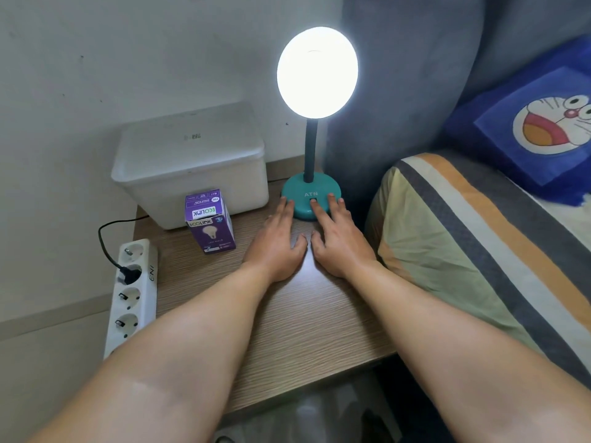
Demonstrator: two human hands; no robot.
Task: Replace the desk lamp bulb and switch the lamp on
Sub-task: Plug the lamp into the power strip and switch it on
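Lamp (311, 174) is standing lit at upper centre of the desk (287, 314), both my hands lying open-palmed against its teal base (300, 199). Left grip (276, 238) and right grip (335, 238) are holding nothing. The base looks light and slippery, so I am bracing it low.

So the teal lamp base (311, 199) has "ATN" on it in pale letters. The purple bulb box (210, 221) says "ECOLINK" twice, once on the front above a bulb picture and once on the top flap, upside down from here; the small print is too tiny to read. The white power strip (134, 295) reads "ENI" along its side.
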